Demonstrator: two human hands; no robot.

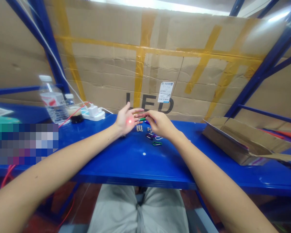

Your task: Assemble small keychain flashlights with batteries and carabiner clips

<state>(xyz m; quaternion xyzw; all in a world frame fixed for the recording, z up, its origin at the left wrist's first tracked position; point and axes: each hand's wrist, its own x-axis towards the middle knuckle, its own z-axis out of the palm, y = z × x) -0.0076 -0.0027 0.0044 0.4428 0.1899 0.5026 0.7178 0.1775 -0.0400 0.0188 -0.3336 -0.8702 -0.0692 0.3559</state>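
My left hand (125, 120) is palm up above the blue table, fingers stretched out. A bright red light spot shows on its palm. Close beside its fingertips, my right hand (160, 124) pinches a small green laser pointer (142, 119), which points toward the left palm. Below the hands lie rows of small silver button cells (139, 128); more small silver pieces (149, 130) are partly hidden by the right hand. A green carabiner (157, 143) and a dark purple carabiner (149, 136) rest nearer to me, next to a white cord (158, 138).
On the right stands an open cardboard box (235, 139). At the left are a water bottle (52, 100), a smaller bottle with dark liquid (75, 111) and a white power strip (94, 114) with cables. A large cardboard sheet (106, 74) closes off the back of the blue table (135, 166).
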